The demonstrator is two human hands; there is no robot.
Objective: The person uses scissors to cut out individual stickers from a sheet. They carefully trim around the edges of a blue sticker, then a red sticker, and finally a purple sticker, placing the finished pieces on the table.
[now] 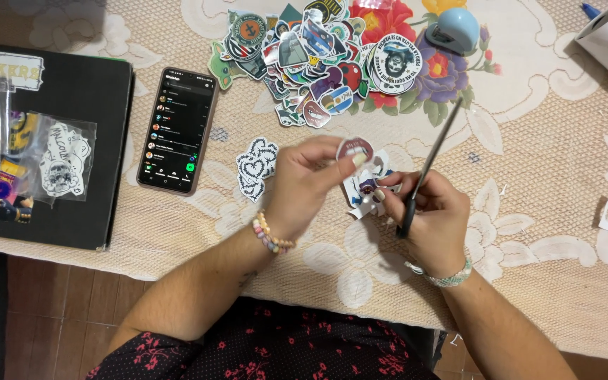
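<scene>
While the left hand [304, 179] pinches a small round sticker [355, 148] between thumb and fingertips, its grip closed on the sticker's lower edge, the right hand [427, 218] is clenched around dark scissors [427, 169], whose blades point toward one o'clock. Just beneath the sticker lies a white paper scrap [360, 190]. At nine o'clock from the left hand sits a black-and-white sticker [256, 167], then a phone [177, 130]. At twelve o'clock a sticker pile [311, 56] covers the lace tabletop [543, 211].
</scene>
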